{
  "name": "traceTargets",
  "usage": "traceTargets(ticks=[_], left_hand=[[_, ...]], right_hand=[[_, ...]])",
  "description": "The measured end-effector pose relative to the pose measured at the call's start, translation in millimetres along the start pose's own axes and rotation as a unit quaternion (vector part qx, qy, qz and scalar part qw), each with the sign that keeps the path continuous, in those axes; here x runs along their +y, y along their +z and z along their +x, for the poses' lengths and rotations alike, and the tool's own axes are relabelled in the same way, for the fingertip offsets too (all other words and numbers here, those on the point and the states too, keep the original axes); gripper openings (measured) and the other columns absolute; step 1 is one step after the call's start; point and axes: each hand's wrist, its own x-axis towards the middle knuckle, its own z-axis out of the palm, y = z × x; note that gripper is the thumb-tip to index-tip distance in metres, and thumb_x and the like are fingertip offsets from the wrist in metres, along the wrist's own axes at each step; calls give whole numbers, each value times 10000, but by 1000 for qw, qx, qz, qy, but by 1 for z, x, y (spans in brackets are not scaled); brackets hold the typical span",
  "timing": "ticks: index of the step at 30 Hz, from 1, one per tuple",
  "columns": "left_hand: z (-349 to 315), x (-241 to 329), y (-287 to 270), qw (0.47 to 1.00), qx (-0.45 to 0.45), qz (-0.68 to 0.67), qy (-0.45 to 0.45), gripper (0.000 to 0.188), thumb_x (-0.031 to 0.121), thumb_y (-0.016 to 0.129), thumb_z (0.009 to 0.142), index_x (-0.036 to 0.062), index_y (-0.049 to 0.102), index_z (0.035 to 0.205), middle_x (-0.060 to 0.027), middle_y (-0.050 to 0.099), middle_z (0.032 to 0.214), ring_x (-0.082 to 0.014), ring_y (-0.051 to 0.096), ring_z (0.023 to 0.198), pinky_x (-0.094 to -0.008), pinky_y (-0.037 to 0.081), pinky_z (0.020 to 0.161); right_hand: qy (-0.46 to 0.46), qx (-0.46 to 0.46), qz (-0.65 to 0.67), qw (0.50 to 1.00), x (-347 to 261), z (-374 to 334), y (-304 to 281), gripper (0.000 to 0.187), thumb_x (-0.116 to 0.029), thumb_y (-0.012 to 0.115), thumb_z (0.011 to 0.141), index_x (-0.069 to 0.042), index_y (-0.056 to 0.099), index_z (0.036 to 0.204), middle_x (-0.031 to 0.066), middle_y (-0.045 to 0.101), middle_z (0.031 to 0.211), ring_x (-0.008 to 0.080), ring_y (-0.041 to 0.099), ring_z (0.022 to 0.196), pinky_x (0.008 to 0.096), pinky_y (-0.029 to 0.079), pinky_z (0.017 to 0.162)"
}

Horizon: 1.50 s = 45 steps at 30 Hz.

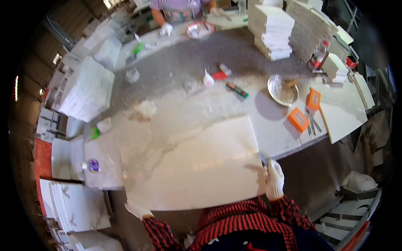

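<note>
A large white tile (pixel 197 163) with grey marbling lies before me, its near edge jutting past the workbench toward my body. In a white knitted glove, my right hand (pixel 274 180) grips the tile's right edge near the front corner, fingers curled in. My left hand (pixel 139 210), also gloved in white, holds the near left corner; its fingers are partly hidden by the tile. Beyond the tile's far edge lie a dark green and orange tool (pixel 237 90) and a small white bottle (pixel 208 78) beside a red piece (pixel 219 75).
On the right stand a metal bowl (pixel 283 90), orange boxes (pixel 298 120) and metal strips (pixel 313 124). Tile stacks rise at far right (pixel 273 31) and left (pixel 86 90). A purple bottle (pixel 93 165) sits left. Across the bench a person (pixel 178 8) is near a red-rimmed plate (pixel 200 30).
</note>
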Motion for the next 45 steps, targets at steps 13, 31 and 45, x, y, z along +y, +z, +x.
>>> traceTargets(ticks=[13, 31, 45], left_hand=[[18, 53, 91, 990, 15, -82, -110, 647, 340, 609, 1008, 76, 329, 1529, -149, 593, 1296, -281, 628, 1060, -451, 570, 893], [-297, 27, 91, 833, -248, -184, -458, 533, 475, 614, 1006, 136, 533, 1409, -60, 570, 1397, -278, 544, 1293, -496, 449, 1081], [-405, 42, 115, 909, -221, -115, -334, 448, 295, 536, 1050, -1, 522, 1386, -173, 639, 1293, -330, 660, 1163, -476, 568, 966]], right_hand=[[36, 13, 124, 991, 23, -31, -1, 155, -219, 602, 1062, -80, 610, 1129, -15, 573, 816, 36, 465, 633, 162, 385, 545], [116, -98, 82, 985, -18, 9, -49, 189, -224, 583, 1072, -100, 613, 1211, -9, 619, 901, 56, 532, 704, 189, 455, 616], [115, -178, 43, 976, -83, 50, -124, 219, -208, 580, 1072, -75, 600, 1245, 9, 607, 930, 58, 544, 740, 181, 455, 630]])
